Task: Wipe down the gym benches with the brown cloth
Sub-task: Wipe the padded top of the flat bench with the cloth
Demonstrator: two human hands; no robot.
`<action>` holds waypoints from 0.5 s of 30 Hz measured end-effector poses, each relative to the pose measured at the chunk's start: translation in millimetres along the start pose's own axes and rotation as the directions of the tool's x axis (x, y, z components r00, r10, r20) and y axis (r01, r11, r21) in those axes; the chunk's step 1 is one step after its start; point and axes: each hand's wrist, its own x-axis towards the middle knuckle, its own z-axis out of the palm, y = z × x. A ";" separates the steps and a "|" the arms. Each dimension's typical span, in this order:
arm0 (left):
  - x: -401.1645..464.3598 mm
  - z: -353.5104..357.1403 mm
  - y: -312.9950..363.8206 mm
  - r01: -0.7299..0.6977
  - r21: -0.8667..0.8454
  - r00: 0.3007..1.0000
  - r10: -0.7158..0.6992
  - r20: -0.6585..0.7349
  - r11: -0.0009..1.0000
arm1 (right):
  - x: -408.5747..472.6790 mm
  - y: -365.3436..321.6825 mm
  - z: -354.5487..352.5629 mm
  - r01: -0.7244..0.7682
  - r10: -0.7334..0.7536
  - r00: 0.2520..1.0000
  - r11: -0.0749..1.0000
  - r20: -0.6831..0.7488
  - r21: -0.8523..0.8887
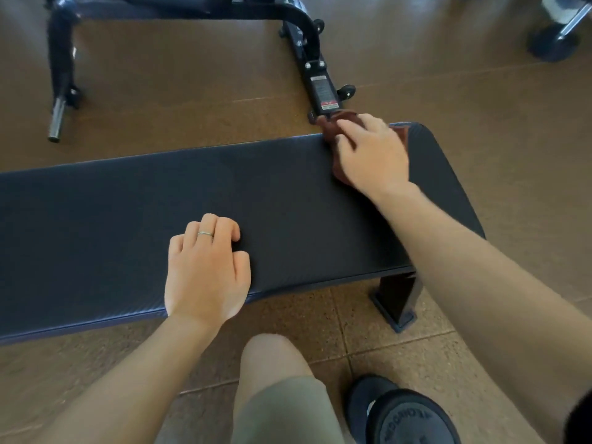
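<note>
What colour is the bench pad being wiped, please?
The bench pad is black with a fine woven texture, seen in the head view.

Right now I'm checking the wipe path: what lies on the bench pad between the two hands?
Head view: only bare black pad between left hand and right hand.
</note>
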 end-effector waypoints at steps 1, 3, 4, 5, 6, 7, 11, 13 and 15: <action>0.3 -0.4 1.0 0.008 0.005 1.000 -0.008 0.010 1.000 | 1.5 9.7 -2.3 -0.032 0.032 0.999 0.999 -0.009 -0.008; -0.1 0.4 1.8 0.017 0.024 1.000 -0.017 0.009 1.000 | -0.4 3.5 -0.4 -0.107 0.106 0.994 0.994 -0.010 -0.035; -0.4 1.9 1.7 0.018 0.033 1.000 -0.018 -0.001 0.999 | -3.9 -10.3 1.8 -0.136 0.136 0.991 0.990 -0.007 -0.045; -0.8 3.2 1.6 0.019 0.040 1.000 -0.018 -0.010 0.999 | -9.7 -27.8 3.9 -0.143 0.143 0.990 0.989 0.002 -0.042; -2.1 3.5 1.6 0.021 0.045 1.000 -0.020 -0.018 0.999 | -18.1 -48.8 7.2 -0.114 0.114 0.993 0.993 0.018 -0.024; -2.9 3.5 1.6 0.022 0.049 0.999 -0.021 -0.024 0.999 | -28.8 -71.8 11.5 -0.050 0.050 0.998 0.999 0.036 -0.004; -3.0 2.2 1.1 0.013 0.054 1.000 -0.013 0.003 0.998 | -71.3 -134.9 21.9 0.183 -0.186 0.978 0.982 0.095 0.045; -2.0 1.9 0.2 0.006 0.053 1.000 -0.006 0.002 0.999 | -72.6 -126.3 14.9 0.205 -0.215 0.970 0.974 0.113 0.094; -2.2 3.1 -1.2 0.005 0.049 1.000 -0.005 0.003 0.999 | -66.4 -91.2 4.6 0.166 -0.179 0.978 0.979 0.109 0.118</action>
